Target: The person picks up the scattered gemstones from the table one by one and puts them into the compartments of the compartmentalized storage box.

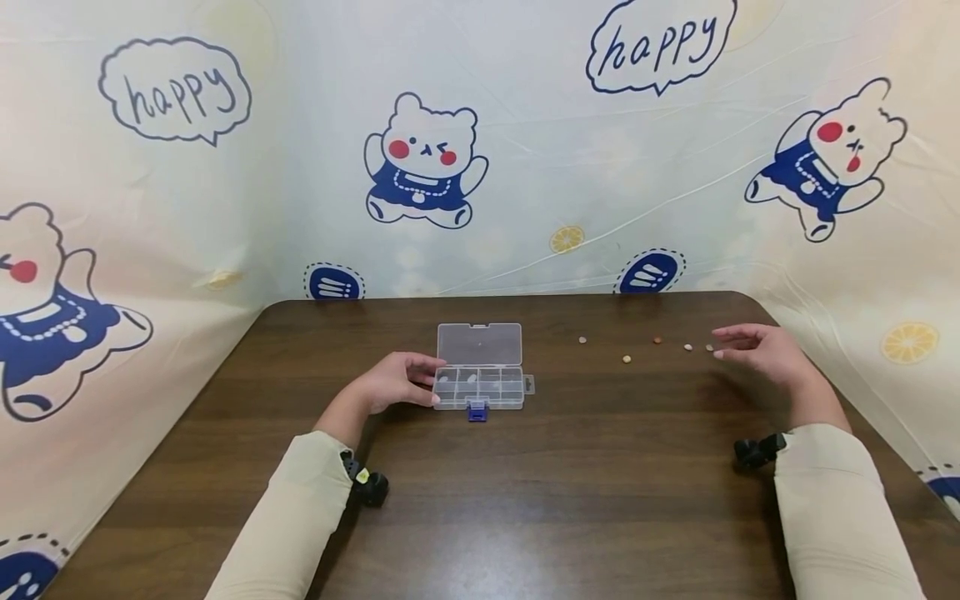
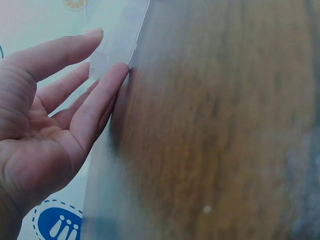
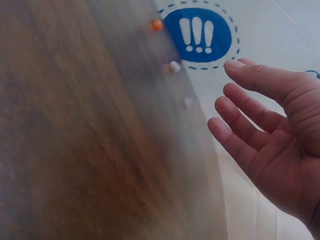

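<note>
A clear plastic compartment box (image 1: 477, 387) stands on the table with its lid (image 1: 480, 344) laid back and its blue clasp (image 1: 477, 411) facing me. Whitish bits lie in its back-left compartments. My left hand (image 1: 393, 382) touches the box's left end, thumb by the front corner and fingers by the hinge. In the left wrist view, its fairly straight fingers overlap the clear plastic (image 2: 112, 45). My right hand (image 1: 765, 354), fingers parted and nothing between them, hovers beside a pale pebble (image 1: 709, 347). A white pebble (image 1: 687, 347) lies just left of that one.
Farther left are an orange-brown pebble (image 1: 657, 340), a yellowish pebble (image 1: 627, 359) and a pale pebble (image 1: 582, 340). Behind the brown wooden table (image 1: 570, 483) hangs a printed cloth (image 1: 525, 167), which also runs along both sides.
</note>
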Demonstrator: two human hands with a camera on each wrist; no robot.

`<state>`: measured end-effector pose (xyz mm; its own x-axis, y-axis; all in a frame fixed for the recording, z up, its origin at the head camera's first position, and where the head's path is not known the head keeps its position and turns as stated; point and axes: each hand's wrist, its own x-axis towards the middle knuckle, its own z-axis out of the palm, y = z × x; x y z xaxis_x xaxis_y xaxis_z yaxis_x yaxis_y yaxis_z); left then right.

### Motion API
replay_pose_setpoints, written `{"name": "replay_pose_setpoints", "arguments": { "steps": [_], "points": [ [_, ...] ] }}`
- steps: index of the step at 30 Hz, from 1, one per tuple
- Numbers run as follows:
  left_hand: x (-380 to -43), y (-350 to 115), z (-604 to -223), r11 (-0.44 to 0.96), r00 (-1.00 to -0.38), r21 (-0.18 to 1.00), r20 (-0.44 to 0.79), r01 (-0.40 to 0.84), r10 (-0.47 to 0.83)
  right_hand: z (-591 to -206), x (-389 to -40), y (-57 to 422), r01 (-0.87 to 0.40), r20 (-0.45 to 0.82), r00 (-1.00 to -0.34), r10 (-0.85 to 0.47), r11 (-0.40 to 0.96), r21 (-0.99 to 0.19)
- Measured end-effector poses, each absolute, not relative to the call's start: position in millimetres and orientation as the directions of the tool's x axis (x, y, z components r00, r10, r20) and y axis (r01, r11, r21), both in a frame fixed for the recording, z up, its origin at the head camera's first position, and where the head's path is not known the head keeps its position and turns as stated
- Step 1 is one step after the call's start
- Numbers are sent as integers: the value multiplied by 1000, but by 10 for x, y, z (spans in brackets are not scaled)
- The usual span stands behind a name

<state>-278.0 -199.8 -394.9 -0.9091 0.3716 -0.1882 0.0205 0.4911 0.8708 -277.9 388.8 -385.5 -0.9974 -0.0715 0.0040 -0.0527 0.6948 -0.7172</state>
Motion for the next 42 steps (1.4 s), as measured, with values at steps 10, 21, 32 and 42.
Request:
{"name": "replay_pose_setpoints", "arguments": {
  "steps": [10,21,32,42],
  "points": [
    [-2770,-2011,-3976,494,-906,869,-202,9,371,-3911,-2952,3946,-82,-27,-991,-134,737,-671],
    [-2770,-2014,-3987,494,-903,869,-203,12,379,-4071,-3064,4018,-85,-35,-989,-144,745,-661],
    [-2808,-2038,-3945,486,-897,874,-204,14,392,-4124,-3136,4028,-15,-73,-994,-85,748,-663],
    [-2851,-2011,-3944,491,-895,870,-198,28,400,-4096,-3160,3994,-8,-59,-997,-55,791,-611]
  ]
}}
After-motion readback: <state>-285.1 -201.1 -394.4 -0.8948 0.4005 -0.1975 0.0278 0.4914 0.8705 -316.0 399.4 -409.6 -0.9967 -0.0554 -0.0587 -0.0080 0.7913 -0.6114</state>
